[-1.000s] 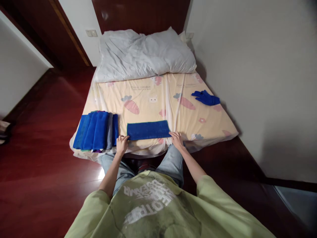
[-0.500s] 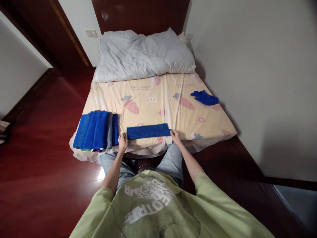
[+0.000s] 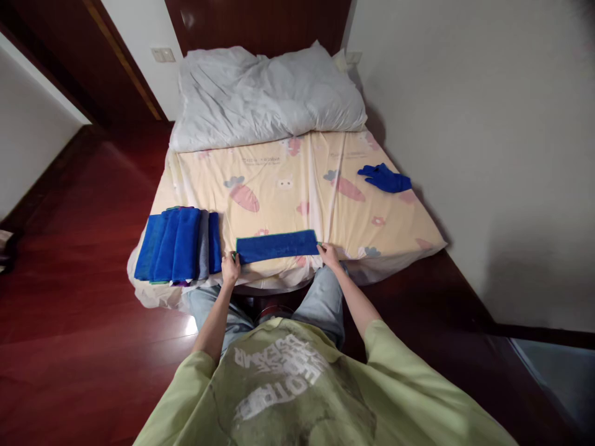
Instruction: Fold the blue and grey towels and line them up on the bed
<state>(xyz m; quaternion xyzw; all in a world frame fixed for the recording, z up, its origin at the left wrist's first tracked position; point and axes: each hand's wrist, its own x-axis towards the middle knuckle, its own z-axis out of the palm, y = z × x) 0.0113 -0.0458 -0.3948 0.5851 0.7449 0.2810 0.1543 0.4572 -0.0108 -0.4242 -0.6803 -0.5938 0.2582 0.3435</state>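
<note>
A long, narrow blue cloth [image 3: 277, 246] with a green edge lies flat near the front edge of the bed. My left hand [image 3: 230, 268] pinches its left end, and my right hand [image 3: 328, 254] pinches its right end. To the left of my left hand, several folded cloths [image 3: 179, 244], mostly blue with one grey, lie side by side in an overlapping row. A crumpled blue cloth or glove [image 3: 385, 178] rests at the bed's right side, apart from both hands.
The bed [image 3: 274, 179] has a yellow sheet with carrot prints. A white pillow or quilt [image 3: 269, 96] lies at its head, against a dark headboard [image 3: 260, 25]. A wall [image 3: 474, 155] rises close on the right.
The view has shifted slightly. Both hands remain at the ends of the narrow cloth, which lies a little flatter at its right end.
</note>
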